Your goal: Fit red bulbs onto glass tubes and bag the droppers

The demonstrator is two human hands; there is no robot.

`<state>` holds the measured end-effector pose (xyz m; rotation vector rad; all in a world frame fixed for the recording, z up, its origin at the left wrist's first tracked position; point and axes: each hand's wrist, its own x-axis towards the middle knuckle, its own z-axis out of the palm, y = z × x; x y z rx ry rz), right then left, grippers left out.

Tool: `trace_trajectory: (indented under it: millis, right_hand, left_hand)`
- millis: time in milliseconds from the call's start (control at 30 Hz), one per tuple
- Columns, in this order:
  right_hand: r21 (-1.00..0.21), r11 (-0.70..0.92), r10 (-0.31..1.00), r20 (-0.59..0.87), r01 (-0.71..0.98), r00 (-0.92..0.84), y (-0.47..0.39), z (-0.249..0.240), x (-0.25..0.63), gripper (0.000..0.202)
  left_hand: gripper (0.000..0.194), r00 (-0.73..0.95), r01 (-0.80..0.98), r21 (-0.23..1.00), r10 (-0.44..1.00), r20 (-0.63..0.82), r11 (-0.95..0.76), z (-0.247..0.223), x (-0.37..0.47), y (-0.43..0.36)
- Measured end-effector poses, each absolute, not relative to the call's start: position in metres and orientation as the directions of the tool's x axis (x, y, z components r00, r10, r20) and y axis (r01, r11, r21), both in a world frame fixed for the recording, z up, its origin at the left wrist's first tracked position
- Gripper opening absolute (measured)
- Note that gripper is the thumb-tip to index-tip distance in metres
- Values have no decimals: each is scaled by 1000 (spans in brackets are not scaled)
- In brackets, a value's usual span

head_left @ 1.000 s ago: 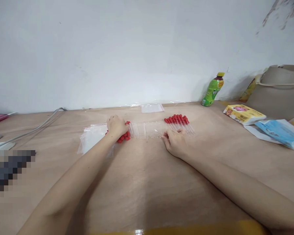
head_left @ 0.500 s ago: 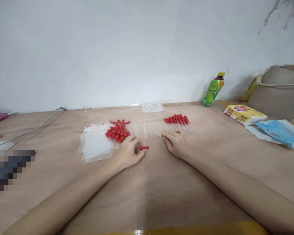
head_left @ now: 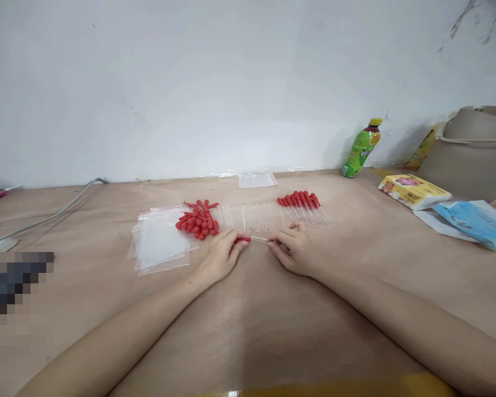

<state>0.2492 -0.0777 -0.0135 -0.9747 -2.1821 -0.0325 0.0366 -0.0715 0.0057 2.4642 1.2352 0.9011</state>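
Note:
Pinched in my left hand (head_left: 221,255) is a red rubber dropper bulb (head_left: 243,240), its open end facing right. My right hand (head_left: 295,252) grips a thin clear glass tube (head_left: 258,239), whose free tip points left, close to the bulb's mouth. I cannot tell whether the two touch. A heap of red bulbs (head_left: 196,221) lies beyond my left hand, partly on clear plastic bags (head_left: 161,242). Loose glass tubes (head_left: 258,216) lie side by side behind both hands. Beyond my right hand is a row of droppers (head_left: 303,204), red bulbs fitted on glass tubes.
A small clear bag (head_left: 256,180) lies by the wall. At the right are a green drink bottle (head_left: 360,151), a yellow tissue pack (head_left: 415,192), a blue packet (head_left: 475,223) and a grey bin (head_left: 471,160). A grey cable (head_left: 62,208) crosses the left side.
My right hand has drawn a glass tube from the row toward me and in line with the red bulb. My left fingers have closed further round the bulb, which moved slightly away from me.

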Motion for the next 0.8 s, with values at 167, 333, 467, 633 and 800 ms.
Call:
trace_trajectory:
  millis: [167, 333, 467, 633, 800]
  right_hand:
    - [-286, 712, 656, 597, 642, -461, -81, -11, 247, 17]
    - [-327, 728, 660, 569, 602, -490, -79, -12, 247, 17]
    - [-353, 724, 678, 523, 592, -517, -77, -11, 250, 20]
    - [-284, 731, 672, 461, 621, -580, -75, 1, 254, 21]
    - [-163, 760, 620, 473, 629, -626, -75, 3, 255, 21]
  left_hand:
    - [10, 419, 650, 477, 802, 426, -592, 11, 38, -75]
    - [12, 456, 636, 469, 789, 411, -612, 14, 36, -78]
    - [12, 496, 595, 466, 755, 428, -655, 12, 34, -78]
    - [14, 572, 508, 467, 689, 445, -724, 1, 31, -77]
    - [17, 615, 495, 491, 688, 385, -717, -4, 30, -77]
